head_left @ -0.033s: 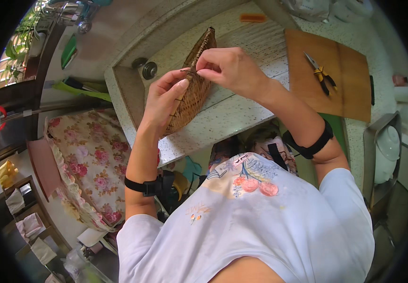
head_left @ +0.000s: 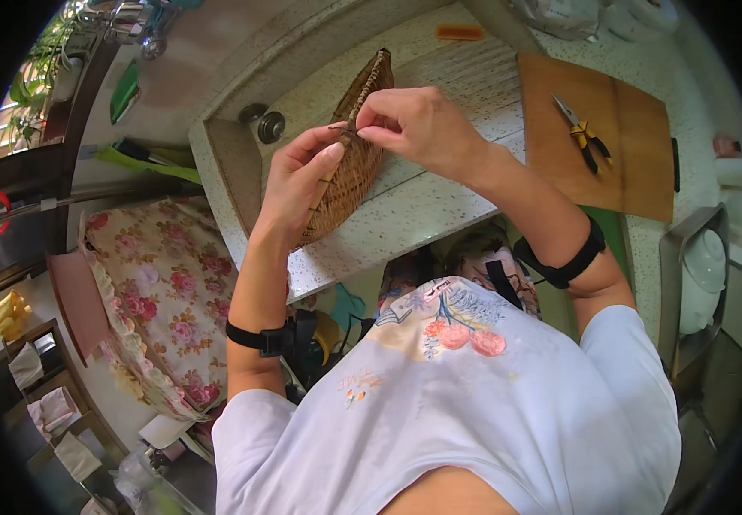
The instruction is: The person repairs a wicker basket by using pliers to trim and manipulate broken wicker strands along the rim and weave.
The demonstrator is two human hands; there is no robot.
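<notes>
A brown woven wicker basket (head_left: 349,190) is tipped on edge over the pale speckled sink, its braided rim running up and away. My left hand (head_left: 293,184) grips the near side of that rim, thumb on top. Close beside it, my right hand (head_left: 427,129) pinches with thumb and forefinger at the same rim. A short dark strand (head_left: 337,128) sticks out by the left fingertips; what the right fingertips hold is too small to make out. Pliers (head_left: 578,129) with yellow and black handles lie on a brown wooden board (head_left: 551,180) to the right.
Round drain fittings (head_left: 271,127) sit at the sink's left end. An orange-brown bar (head_left: 460,33) rests at the back. At far right, a metal rack (head_left: 688,257) holds white bowls. Floral cloth (head_left: 165,283) hangs on the left, below a metal rail.
</notes>
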